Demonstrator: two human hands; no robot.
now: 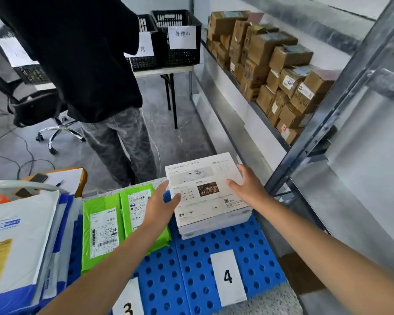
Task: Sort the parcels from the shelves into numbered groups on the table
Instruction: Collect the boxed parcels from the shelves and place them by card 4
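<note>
A white printed box [205, 185] lies on top of a stack of white boxes at the far end of the blue perforated mat [214, 251] marked with a card "4" [228, 277]. My left hand [160, 203] touches the box's left edge with relaxed fingers. My right hand [248, 185] rests flat on its right side, fingers straight. Two green mailer bags [105, 226] lie in the neighbouring area above a card "3" [128, 308]. Brown cardboard parcels [275, 71] fill the metal shelf at the right.
White and blue mailers [18, 242] are stacked at the left. A person in dark clothes [82, 64] stands beyond the table beside black crates [178, 39] with paper labels. An office chair [39, 110] and floor cables lie at the left. The metal shelf post [332, 105] stands close on the right.
</note>
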